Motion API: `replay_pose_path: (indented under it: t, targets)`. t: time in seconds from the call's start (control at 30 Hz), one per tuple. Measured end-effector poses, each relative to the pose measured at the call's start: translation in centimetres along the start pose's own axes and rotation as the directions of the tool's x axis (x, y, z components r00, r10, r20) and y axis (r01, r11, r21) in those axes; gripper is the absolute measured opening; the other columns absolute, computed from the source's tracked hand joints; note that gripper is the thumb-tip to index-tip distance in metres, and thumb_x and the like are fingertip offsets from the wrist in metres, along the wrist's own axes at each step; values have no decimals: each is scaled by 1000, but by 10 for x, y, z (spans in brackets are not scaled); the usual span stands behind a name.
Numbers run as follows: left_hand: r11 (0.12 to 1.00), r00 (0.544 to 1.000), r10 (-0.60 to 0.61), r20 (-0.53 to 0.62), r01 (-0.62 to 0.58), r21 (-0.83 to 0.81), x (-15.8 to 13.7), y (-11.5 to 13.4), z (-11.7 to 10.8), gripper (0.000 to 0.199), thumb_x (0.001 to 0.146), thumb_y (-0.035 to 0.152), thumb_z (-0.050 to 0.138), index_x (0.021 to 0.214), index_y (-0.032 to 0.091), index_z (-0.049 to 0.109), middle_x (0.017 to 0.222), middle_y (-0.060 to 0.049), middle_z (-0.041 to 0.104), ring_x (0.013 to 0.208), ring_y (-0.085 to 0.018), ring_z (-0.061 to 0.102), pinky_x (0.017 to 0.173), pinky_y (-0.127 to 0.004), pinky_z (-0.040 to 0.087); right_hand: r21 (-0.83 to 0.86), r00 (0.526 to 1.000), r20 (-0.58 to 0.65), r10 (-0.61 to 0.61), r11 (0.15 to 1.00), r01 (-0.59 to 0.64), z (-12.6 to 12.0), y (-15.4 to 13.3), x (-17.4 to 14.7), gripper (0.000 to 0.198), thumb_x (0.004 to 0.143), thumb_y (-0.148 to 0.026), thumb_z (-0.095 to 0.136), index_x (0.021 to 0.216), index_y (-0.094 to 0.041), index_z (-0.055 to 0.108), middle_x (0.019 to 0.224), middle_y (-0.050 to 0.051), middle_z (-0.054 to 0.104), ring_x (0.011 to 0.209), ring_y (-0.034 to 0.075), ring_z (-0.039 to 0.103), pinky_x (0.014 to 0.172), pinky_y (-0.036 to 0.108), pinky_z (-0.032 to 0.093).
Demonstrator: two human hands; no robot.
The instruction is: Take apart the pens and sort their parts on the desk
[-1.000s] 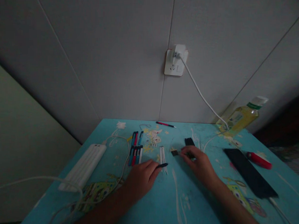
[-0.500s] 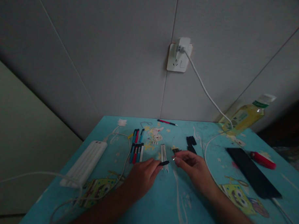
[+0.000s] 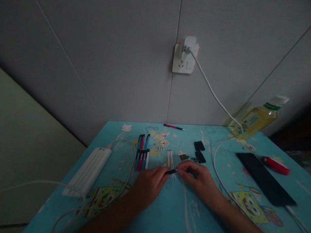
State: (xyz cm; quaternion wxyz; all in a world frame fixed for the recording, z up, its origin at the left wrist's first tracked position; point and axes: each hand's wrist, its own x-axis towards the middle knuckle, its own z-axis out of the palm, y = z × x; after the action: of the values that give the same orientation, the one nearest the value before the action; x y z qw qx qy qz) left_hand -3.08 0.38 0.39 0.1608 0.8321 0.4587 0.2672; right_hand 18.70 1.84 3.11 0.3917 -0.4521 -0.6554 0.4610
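Note:
My left hand (image 3: 154,181) is closed around a black pen grip (image 3: 170,171) that points right. My right hand (image 3: 197,178) pinches a small silver pen tip (image 3: 176,170) at the right end of that grip; the fingers hide most of it. Beneath and behind the hands lie several thin white pen refills (image 3: 170,156) side by side. To their left are coloured pen barrels (image 3: 142,160) in blue, red and white, in two groups. Right of the refills lie black pen grips (image 3: 199,146) and a scatter of small dark parts (image 3: 195,159).
A red and black pen (image 3: 174,127) lies near the wall. On the left is a white power strip (image 3: 88,171) with its cable. A black phone (image 3: 266,179), a red object (image 3: 276,165) and a tilted bottle of yellow liquid (image 3: 259,119) are on the right. A white cable (image 3: 212,89) hangs from the socket.
My right hand has moved left and slightly down, bringing the silver tip from a small gap away up to the black grip's end. My left hand has hardly moved.

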Motion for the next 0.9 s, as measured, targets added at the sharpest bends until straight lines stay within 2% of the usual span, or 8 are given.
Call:
replay_pose_path:
  t: [0.07, 0.17, 0.27, 0.4, 0.6, 0.7, 0.8, 0.9]
  targets:
    - [1000, 1000, 8, -2, -8, 9, 0, -2, 1, 24, 101, 36, 50, 118, 21, 57, 99, -4, 71, 87, -19, 69, 77, -29, 52, -35, 1000, 31, 2, 999, -1, -1, -1, 0, 13, 88, -32, 68, 94, -21, 72, 87, 2, 70, 82, 17, 62, 76, 30, 48]
    - [999, 1000, 10, 17, -11, 42, -1, -4, 2, 24, 96, 37, 58, 114, 22, 57, 95, -2, 70, 83, -19, 68, 74, -28, 51, -109, 996, 87, -5, 994, 15, -3, 0, -1, 13, 90, -32, 66, 95, -22, 72, 85, 2, 69, 79, 17, 62, 73, 28, 47]
    - [997, 997, 20, 72, -25, 67, 0, -4, 0, 13, 99, 32, 53, 106, 22, 58, 90, -1, 68, 82, -17, 67, 72, -26, 49, -218, 990, 125, -70, 971, 96, -5, 3, -2, 12, 93, -31, 63, 94, -22, 71, 86, 2, 67, 79, 16, 61, 73, 28, 47]
    - [992, 993, 47, 105, -59, 112, 0, -2, -4, 20, 103, 33, 43, 102, 22, 60, 87, -2, 66, 80, -18, 65, 71, -28, 48, -322, 977, 172, -124, 930, 175, -6, 6, -4, 16, 97, -33, 57, 94, -21, 68, 87, 2, 66, 81, 16, 62, 76, 28, 46]
    - [982, 990, 100, 101, -114, 150, 0, -3, -5, 20, 101, 36, 48, 101, 21, 62, 85, -3, 66, 80, -19, 65, 70, -29, 47, -405, 971, 205, -121, 893, 197, -4, 6, -7, 21, 100, -34, 51, 91, -21, 64, 85, 2, 65, 80, 16, 61, 75, 27, 43]
    - [978, 988, 120, 94, -134, 160, -1, -1, -4, 18, 100, 34, 50, 98, 21, 62, 84, -2, 65, 78, -18, 65, 69, -29, 47, -463, 970, 215, -110, 863, 201, -2, 11, -8, 32, 103, -36, 44, 80, -20, 61, 75, 1, 62, 72, 15, 59, 71, 27, 41]
    - [974, 987, 136, 86, -149, 173, -1, 2, -4, 18, 100, 33, 50, 95, 20, 62, 81, -1, 64, 75, -18, 64, 67, -29, 47, -462, 965, 251, -79, 866, 191, -2, 12, -9, 41, 104, -36, 39, 72, -20, 57, 68, 0, 60, 65, 14, 57, 67, 27, 40]
    - [974, 988, 136, 71, -147, 174, -1, 3, -5, 20, 101, 33, 48, 96, 20, 62, 81, -2, 64, 75, -18, 64, 67, -29, 47, -416, 958, 270, -95, 886, 205, -5, 7, -8, 36, 104, -36, 41, 80, -20, 62, 75, 1, 62, 72, 15, 60, 71, 27, 41]
